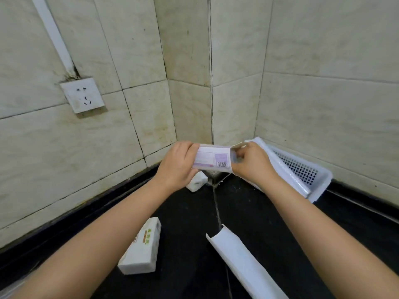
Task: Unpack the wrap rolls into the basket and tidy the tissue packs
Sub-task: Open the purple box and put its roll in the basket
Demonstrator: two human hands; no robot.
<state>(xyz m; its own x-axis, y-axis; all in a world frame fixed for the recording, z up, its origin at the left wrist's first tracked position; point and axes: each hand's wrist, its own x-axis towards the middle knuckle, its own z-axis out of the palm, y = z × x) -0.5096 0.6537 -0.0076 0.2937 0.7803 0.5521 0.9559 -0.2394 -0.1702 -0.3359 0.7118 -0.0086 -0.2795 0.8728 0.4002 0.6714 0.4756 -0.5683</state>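
A long white wrap box [212, 157] with a purple label and barcode is held up over the counter corner. My left hand [178, 164] grips its left end. My right hand [251, 162] has its fingers in the torn-open right end, pinching what is inside. A white perforated basket [302, 169] stands at the right against the wall, with a white wrap roll [278, 167] lying in it. One tissue pack [142, 250] lies on the black counter near my left forearm. A smaller tissue pack [197, 182] sits in the corner under my left hand.
An empty white box sleeve [241, 260] lies open on the black counter [190, 212] at the front. A wall socket [82, 94] and a cable duct [53, 33] are on the tiled wall at the left. A crumpled clear wrapper [10, 288] shows at the bottom left edge.
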